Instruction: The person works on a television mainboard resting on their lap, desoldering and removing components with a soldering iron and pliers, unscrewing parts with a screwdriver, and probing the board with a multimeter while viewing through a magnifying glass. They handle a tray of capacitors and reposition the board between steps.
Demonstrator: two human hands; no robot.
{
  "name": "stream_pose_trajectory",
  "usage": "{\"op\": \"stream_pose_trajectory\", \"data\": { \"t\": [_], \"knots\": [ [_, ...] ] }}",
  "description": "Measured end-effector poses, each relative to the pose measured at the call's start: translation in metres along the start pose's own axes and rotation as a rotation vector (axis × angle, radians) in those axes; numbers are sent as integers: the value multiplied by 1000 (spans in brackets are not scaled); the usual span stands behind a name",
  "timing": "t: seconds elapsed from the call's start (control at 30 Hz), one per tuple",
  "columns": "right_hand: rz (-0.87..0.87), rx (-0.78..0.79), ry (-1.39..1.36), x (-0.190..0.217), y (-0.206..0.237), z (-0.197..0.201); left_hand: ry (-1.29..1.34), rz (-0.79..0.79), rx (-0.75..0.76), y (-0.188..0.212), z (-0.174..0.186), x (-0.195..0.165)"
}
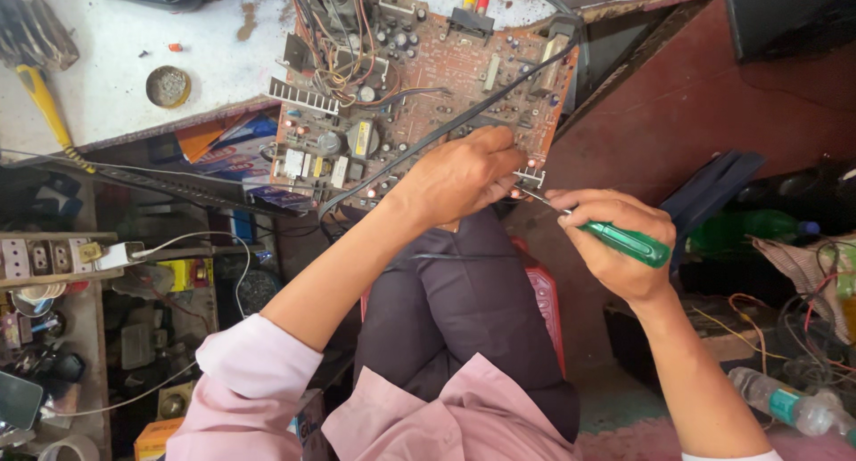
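A large brown circuit board point(446, 78) crowded with components and wires juts over the edge of a white workbench point(107, 78), above my lap. My left hand point(459, 176) grips the board's near edge, fingers curled around a small metal part at the corner. My right hand point(615, 247) holds a green-handled screwdriver point(624, 241), its metal tip touching that same part beside my left fingers. A black cable point(464, 118) runs diagonally across the board and under my left hand.
A round tin point(168, 86) and a yellow-handled brush point(40, 86) lie on the workbench. Cluttered shelves with a power strip point(45, 258) stand at left. A plastic bottle point(785, 403), tangled wires and a dark folded object point(713, 189) sit at right.
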State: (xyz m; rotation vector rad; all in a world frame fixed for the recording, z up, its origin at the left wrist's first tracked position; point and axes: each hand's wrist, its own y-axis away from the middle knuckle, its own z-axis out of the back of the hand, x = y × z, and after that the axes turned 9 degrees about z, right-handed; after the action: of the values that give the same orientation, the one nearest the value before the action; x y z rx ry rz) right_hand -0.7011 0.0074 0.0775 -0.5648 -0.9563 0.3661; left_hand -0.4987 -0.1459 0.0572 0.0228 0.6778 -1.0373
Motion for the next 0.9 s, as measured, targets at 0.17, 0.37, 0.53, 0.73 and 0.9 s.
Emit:
{"op": "stream_pose_trajectory", "data": {
  "t": [0.17,0.37,0.53,0.73,0.9],
  "knots": [
    [49,-4,64,0,3,-6,23,28,25,-2,-1,1],
    [79,-16,121,3,2,-8,68,29,41,-6,1,-1],
    [67,-21,126,1,2,-5,108,70,73,-10,5,-5],
    [51,-27,75,0,0,0,108,114,93,-16,5,-11],
    [39,-23,80,1,1,1,107,79,100,-18,7,-9]
  ]
}}
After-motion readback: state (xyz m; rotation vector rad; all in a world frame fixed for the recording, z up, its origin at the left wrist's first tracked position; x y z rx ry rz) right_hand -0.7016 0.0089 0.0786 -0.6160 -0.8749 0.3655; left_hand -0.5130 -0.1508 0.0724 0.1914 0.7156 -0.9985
